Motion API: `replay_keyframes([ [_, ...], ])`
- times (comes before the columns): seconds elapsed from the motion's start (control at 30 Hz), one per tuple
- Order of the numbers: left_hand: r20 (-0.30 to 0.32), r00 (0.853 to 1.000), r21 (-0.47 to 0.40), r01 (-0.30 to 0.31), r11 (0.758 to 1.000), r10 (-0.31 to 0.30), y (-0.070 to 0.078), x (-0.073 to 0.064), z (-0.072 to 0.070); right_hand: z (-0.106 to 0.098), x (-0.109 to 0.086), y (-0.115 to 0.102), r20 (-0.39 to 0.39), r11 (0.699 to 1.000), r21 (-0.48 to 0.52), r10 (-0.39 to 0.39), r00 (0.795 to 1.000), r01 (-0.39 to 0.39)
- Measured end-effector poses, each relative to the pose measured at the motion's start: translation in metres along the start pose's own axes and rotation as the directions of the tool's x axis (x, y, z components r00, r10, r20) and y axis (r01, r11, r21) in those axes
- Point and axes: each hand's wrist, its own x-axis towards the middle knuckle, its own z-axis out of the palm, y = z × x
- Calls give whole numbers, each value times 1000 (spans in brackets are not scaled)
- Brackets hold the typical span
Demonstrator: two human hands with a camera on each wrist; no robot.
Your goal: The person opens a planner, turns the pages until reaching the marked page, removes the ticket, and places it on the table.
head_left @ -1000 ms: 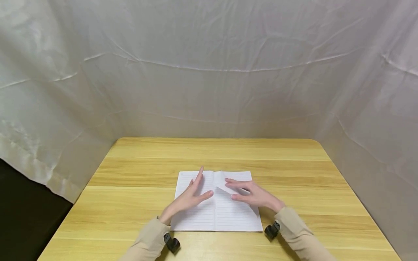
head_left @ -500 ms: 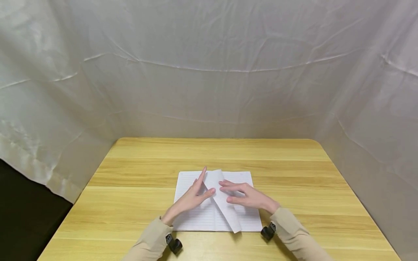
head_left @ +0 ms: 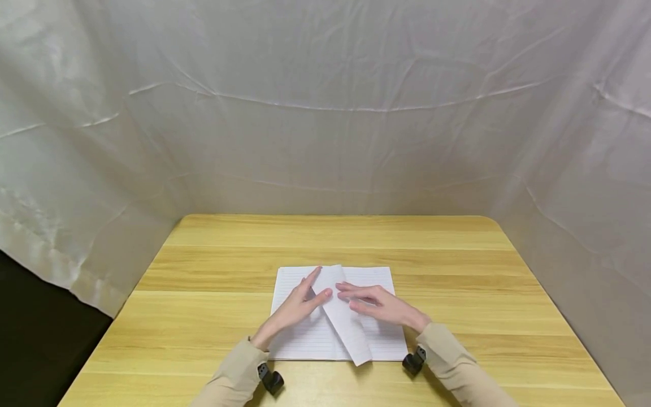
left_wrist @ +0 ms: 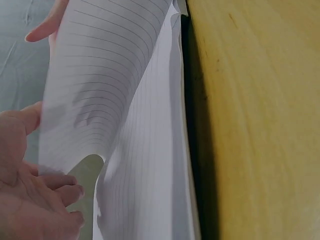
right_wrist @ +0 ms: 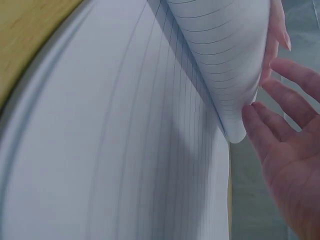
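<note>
An open lined notebook lies on the table, with one page raised and curled along its middle. My left hand is over the left half, its fingers extended and its thumb near the raised page. On the other side, my right hand has its fingers reaching against that page. In the left wrist view, the left hand meets the curled sheet at its edge. The right wrist view has fingertips of the right hand at the edge of the sheet.
The wooden table extends around the notebook on all sides. Pale cloth hangs behind it and along both sides. A dark area shows at the lower left. Each wrist carries a small black camera.
The page has lifted off the notebook's right half and swung left past the middle. My right hand has shifted left with it. The left hand has moved only slightly.
</note>
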Motion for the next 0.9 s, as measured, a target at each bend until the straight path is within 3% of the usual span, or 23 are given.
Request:
replay_keyframes([
  [0.17, -28, 999, -10, 25, 1000, -25, -1, 2, -1, 0, 0, -2, -28, 998, 62, -22, 999, 24],
  [0.33, -54, 995, -16, 80, 997, -81, -3, 2, -4, -2, 0, -1, -75, 999, 50, -11, 997, 14],
  [0.47, -65, 991, 12, 117, 993, -116, -6, 3, -7, -5, -2, 2, -114, 1000, 16, 28, 993, -26],
  [0.67, -80, 991, 46, 114, 992, -110, -14, 5, -14, -10, -6, 12, -155, 995, -45, 77, 985, -85],
  [0.77, -102, 990, 52, 106, 993, -100, -19, 6, -17, -13, -8, 15, -162, 990, -49, 123, 979, -133],
  [0.9, -146, 981, 86, 144, 986, -131, -25, 6, -20, -18, -11, 18, -165, 985, -45, 158, 974, -167],
])
